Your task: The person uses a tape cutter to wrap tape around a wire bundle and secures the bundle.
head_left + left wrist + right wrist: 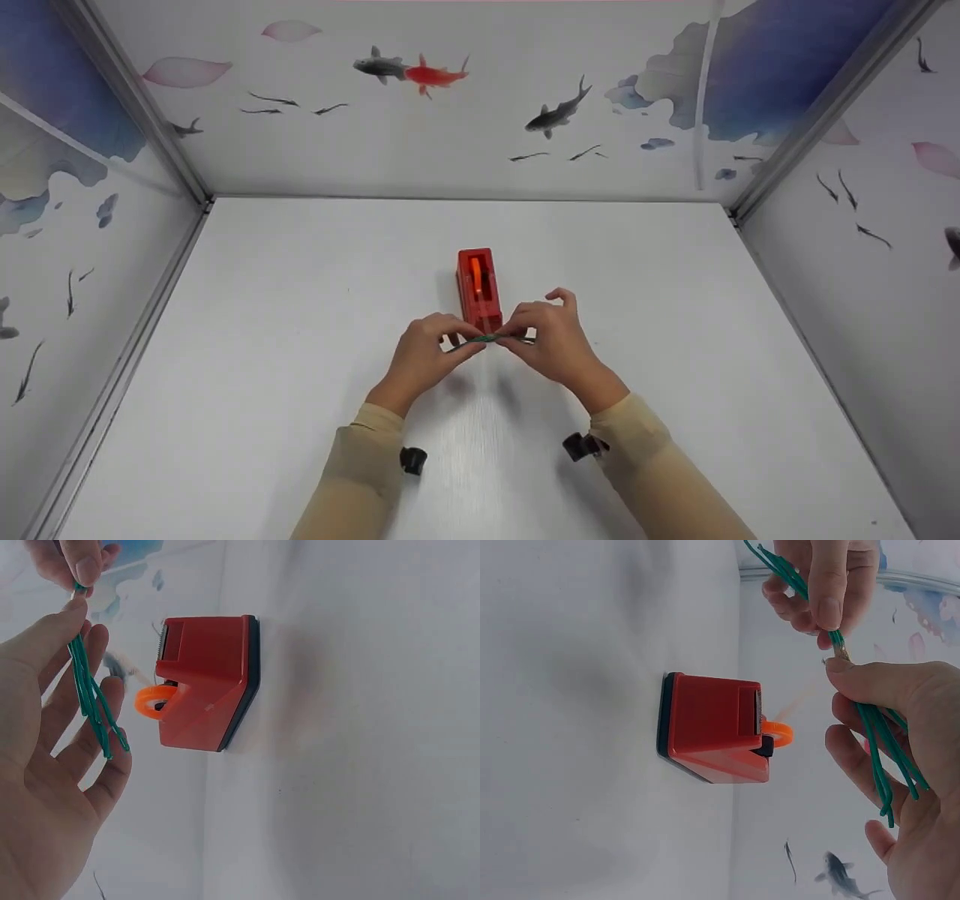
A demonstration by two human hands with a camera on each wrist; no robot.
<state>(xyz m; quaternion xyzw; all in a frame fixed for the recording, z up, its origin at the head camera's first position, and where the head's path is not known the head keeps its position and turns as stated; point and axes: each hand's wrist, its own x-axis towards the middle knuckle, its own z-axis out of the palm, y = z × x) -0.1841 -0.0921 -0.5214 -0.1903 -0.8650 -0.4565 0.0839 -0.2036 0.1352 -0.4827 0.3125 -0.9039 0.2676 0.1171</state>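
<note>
A bundle of thin green wire-like strands [885, 746] is stretched between both hands. My left hand [424, 356] pinches one side between thumb and forefinger, and strand ends [90, 701] lie along its other fingers in the left wrist view. My right hand [555, 341] pinches the other side close by. Between the fingertips, a clear, shiny band, apparently tape [841, 649], wraps the middle of the bundle. Just beyond the hands stands a red tape dispenser [463, 294] with a dark base and an orange roll core [154, 701]. Part of the bundle is hidden by fingers.
The white table [262, 337] has walls at the back and both sides, printed with fish and petals. The back wall [480, 150] rises behind the dispenser. A small black device [412, 460] is at the left wrist, another [581, 447] at the right.
</note>
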